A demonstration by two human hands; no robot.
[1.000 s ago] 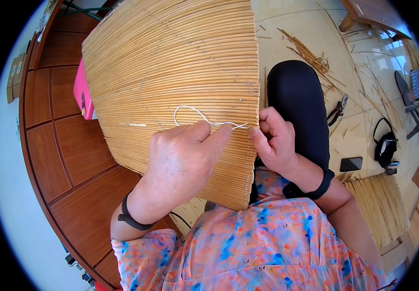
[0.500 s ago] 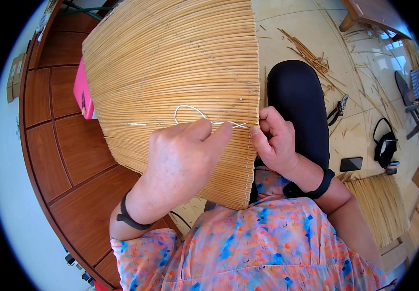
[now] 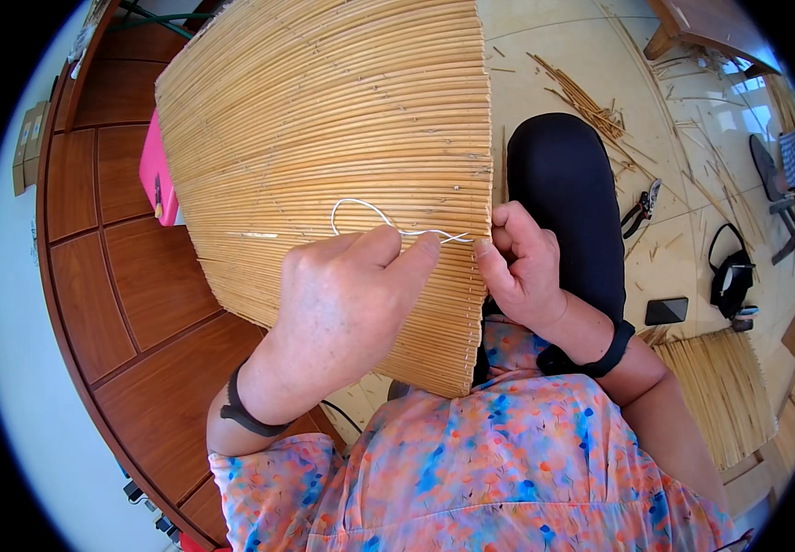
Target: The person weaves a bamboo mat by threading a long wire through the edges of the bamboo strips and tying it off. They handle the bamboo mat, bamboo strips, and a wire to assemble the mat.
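A large mat of pale straw stalks (image 3: 342, 120), laid side by side, spans my lap and reaches away from me. White cord (image 3: 353, 201) makes a loop on top of it and crosses over itself close to the mat's right edge. My left hand (image 3: 347, 285) is closed over the mat, with thumb and index finger pinching the cord. At the right edge, my right hand (image 3: 522, 262) is closed, its thumb and curled fingers at the cord's end beside the stalks. The fingertips partly hide where the cord meets the edge.
Brown wooden cabinet (image 3: 140, 340) stands along the left, with a pink object (image 3: 156, 170) beside the mat. On the tiled floor at right lie loose stalks (image 3: 591, 101), pruning shears (image 3: 641, 210), a phone (image 3: 666, 311), a black strapped item (image 3: 733, 276) and another straw piece (image 3: 720, 391).
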